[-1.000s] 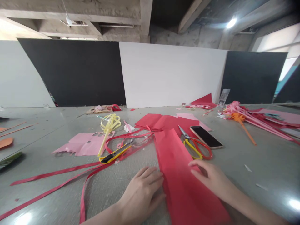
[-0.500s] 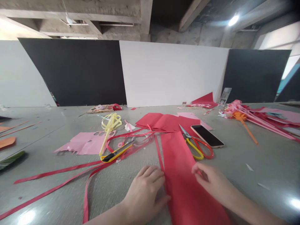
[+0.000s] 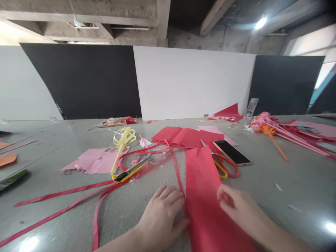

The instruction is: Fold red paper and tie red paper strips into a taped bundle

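A long sheet of red paper (image 3: 203, 196) lies in front of me, running toward the bottom edge of the view. My right hand (image 3: 233, 201) is closed in a pinch on its right edge. On the other side, my left hand (image 3: 164, 211) rests on the table with fingers bent, its fingertips pressing a narrow red paper strip (image 3: 177, 171) beside the sheet. The left thumb lies apart from the fingers, near the sheet's left edge. Scissors (image 3: 229, 165) with red and yellow handles lie partly under the sheet's far right edge.
A yellow utility knife (image 3: 132, 169) lies left of the sheet, among loose red strips (image 3: 65, 190). Behind are folded red paper (image 3: 181, 135), a phone (image 3: 232, 152), pink paper (image 3: 96, 160) and a yellow strip flower (image 3: 124, 138). An orange flower (image 3: 269, 130) lies right.
The red sheet has shifted right at its far end, covering more of the scissors and widening the gap from the strip. My right hand moved slightly right with it; my left hand stayed.
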### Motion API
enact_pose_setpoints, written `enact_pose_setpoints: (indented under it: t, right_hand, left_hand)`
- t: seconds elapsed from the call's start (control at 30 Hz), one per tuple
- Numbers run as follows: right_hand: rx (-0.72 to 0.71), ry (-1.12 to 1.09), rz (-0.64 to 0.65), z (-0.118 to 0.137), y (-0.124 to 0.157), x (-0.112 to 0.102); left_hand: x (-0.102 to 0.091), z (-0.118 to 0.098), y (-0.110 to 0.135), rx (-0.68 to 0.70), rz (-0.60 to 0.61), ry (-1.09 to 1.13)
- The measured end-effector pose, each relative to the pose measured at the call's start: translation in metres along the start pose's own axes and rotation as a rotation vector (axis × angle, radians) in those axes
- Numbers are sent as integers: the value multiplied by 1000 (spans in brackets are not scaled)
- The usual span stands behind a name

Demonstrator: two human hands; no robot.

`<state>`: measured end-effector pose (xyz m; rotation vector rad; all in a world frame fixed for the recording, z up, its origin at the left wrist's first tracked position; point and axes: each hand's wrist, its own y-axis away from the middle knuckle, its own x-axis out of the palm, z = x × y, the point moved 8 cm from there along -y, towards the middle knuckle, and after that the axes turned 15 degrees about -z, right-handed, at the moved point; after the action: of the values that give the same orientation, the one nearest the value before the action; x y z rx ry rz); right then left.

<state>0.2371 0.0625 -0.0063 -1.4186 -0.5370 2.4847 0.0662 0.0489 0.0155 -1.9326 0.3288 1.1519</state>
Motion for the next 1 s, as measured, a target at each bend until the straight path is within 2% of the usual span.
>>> enact_pose_setpoints:
  t: [0.33, 0.53, 1.0]
  right_hand:
    - [42, -199, 16, -10, -6, 0]
    - [3, -193, -52, -12, -10, 3]
    - [22, -53, 30, -3, -3, 6]
  left_hand:
    - [-5, 5, 2, -33, -62, -78]
    - [-3, -6, 3, 75, -52, -23]
    - [-2, -9, 2, 107, -67, -38]
